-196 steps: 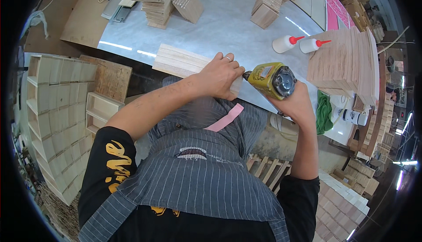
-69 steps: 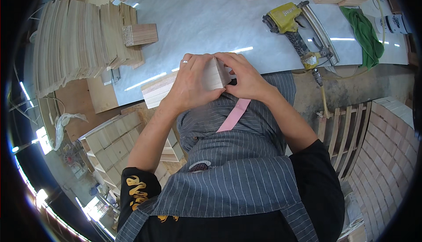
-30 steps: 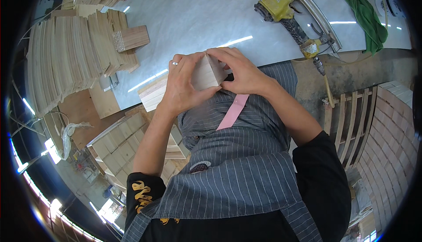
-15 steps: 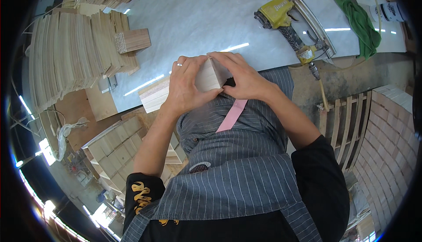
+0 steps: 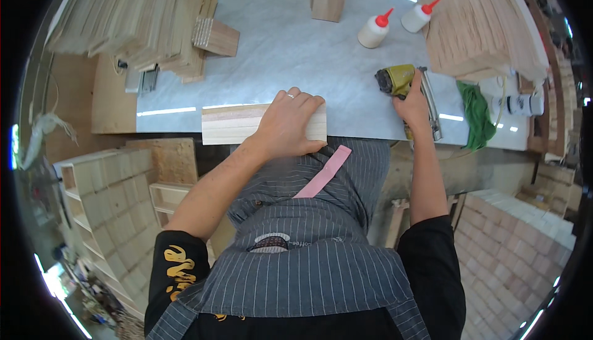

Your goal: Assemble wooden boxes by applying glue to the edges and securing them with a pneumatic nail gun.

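Observation:
My left hand [image 5: 290,125] clasps the right end of a long, pale wooden piece [image 5: 231,129] lying at the table's near edge. Its fingers reach over the far side and the thumb presses at the near side. The underside of the piece is hidden, so I cannot tell whether it is hollow. Further right, my right hand [image 5: 415,106] is wrapped round the handle of a yellow-green nail gun [image 5: 397,79]. The gun's metal magazine [image 5: 430,102] runs along the hand's right side. It appears to rest on the table.
Stacked thin boards [image 5: 142,16] stand at the back left, beside a small wooden block [image 5: 216,37]. More boards [image 5: 479,28] fill the back right. Two white glue bottles [image 5: 373,33] with red tips stand behind the nail gun. A green cloth [image 5: 475,114] hangs over the front edge.
My right hand has let go of the wooden work and taken hold of the nail gun. My left hand now holds the piece alone, flatter against the table edge. The view has shifted.

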`<move>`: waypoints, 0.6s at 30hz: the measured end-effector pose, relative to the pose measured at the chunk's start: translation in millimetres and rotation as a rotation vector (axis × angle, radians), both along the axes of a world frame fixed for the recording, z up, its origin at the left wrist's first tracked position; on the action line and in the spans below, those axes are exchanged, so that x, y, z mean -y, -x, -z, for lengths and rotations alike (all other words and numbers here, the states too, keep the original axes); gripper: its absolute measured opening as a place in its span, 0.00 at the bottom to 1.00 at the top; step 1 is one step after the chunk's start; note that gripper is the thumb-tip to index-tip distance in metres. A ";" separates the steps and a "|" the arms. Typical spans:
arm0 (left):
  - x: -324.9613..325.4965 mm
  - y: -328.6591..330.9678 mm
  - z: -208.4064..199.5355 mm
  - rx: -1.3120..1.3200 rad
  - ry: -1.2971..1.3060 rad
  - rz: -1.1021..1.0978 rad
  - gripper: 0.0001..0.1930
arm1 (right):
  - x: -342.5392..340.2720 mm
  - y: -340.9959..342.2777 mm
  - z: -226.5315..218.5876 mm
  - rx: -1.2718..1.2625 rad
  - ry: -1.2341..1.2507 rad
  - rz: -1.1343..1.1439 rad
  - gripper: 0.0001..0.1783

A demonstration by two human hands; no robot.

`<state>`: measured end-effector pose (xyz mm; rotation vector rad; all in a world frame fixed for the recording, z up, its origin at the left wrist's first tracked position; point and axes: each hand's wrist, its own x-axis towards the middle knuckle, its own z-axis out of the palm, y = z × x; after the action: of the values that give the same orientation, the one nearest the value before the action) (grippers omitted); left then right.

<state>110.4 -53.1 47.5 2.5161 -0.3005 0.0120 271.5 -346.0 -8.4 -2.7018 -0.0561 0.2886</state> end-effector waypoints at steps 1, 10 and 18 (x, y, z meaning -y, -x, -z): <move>-0.5 0.0 -0.6 -0.015 -0.011 0.008 0.39 | -0.2 -2.6 -4.7 -0.003 0.026 -0.015 0.54; -7.2 4.0 3.9 0.007 0.003 0.007 0.37 | -49.0 58.5 -164.0 -0.114 -0.163 -0.279 0.25; -3.2 1.3 9.4 0.019 -0.011 0.010 0.38 | -73.1 69.7 -180.8 -0.177 -0.169 -0.527 0.22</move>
<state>109.1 -49.9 38.1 2.5265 -0.3215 0.0307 201.7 -272.9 172.4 -2.4395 -0.7113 0.6436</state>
